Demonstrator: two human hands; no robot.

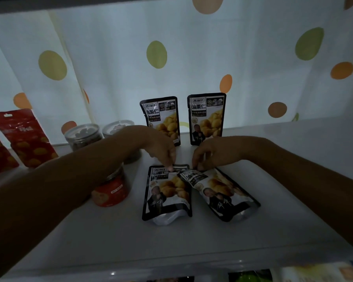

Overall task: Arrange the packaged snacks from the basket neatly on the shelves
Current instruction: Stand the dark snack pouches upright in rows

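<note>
Flat on shelf (192, 241), centre: left pouch (167, 194), right pouch (218, 192) at its 3 o'clock, overlapping its top corner. Pinched at top edges with curled fingertips: left pouch by left hand (157, 143), right pouch by right hand (214, 151). At 12 o'clock, upright pouches (161, 119). At 9 o'clock, red can (112, 190); at 10, jars (84, 137), red bags (27, 137).

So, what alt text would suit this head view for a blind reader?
The left hand and right hand pinch the tops of two chestnut pouches lying on a shelf. Two matching pouches stand upright behind; jars and red bags sit left.
</note>
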